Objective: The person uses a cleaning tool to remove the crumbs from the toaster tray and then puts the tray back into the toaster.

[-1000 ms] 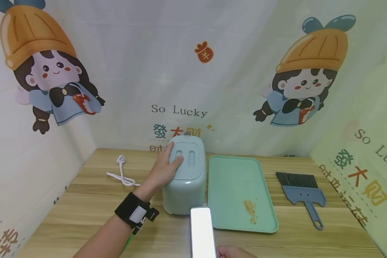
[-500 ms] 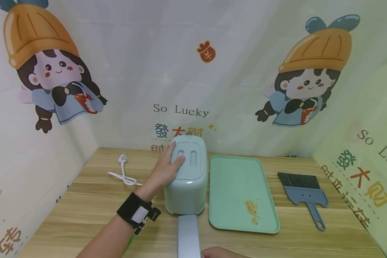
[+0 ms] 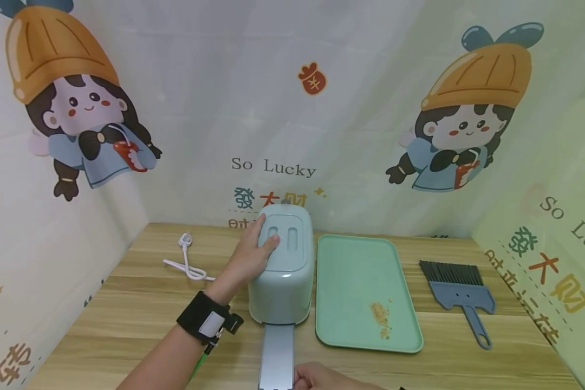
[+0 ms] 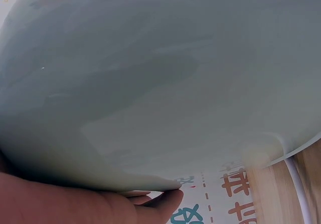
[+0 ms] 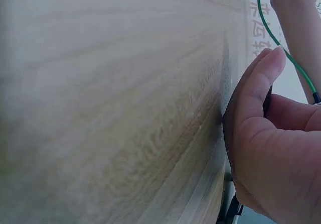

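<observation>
A pale green toaster with a lid on top stands at the middle of the table; its side fills most of the left wrist view. My left hand grips it from the left, the thumb on the lid and the fingers along the far side. From the toaster's near lower end extends a long, flat silver crumb tray, its far end meeting or inside the base. My right hand pinches this tray near its front end, fingers curled. In the right wrist view that hand is low, close to the table top.
A green serving tray with a small heap of crumbs lies right of the toaster. Further right is a blue brush with dark bristles. A white power cord with plug lies left. A printed cloth wall backs the table.
The crumb tray has come left and down from beside the toaster to line up under its near end, my right hand moving left with it. My left hand keeps its hold.
</observation>
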The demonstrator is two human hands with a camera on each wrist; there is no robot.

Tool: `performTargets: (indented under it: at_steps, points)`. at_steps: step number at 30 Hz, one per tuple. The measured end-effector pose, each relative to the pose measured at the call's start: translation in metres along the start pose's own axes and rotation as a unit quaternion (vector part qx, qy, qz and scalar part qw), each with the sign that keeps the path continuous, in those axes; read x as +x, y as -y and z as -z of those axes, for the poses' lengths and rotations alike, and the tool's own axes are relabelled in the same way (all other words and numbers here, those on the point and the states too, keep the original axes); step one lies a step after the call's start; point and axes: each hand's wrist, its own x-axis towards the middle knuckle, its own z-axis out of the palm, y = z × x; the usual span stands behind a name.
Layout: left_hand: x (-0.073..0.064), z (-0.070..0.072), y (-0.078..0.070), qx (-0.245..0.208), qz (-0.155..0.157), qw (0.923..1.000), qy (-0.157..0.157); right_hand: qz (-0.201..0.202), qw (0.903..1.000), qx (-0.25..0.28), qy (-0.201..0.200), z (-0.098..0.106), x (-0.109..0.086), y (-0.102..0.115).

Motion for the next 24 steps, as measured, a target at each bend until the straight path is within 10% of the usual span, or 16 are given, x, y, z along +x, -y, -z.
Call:
performTargets:
  at_steps: [24]
  points:
    - [0.0,0.0,0.0,0.006,-0.006,1.0,0.002,-0.032,0.9922,0.019,-0.119,0.002,0.016,0.013]
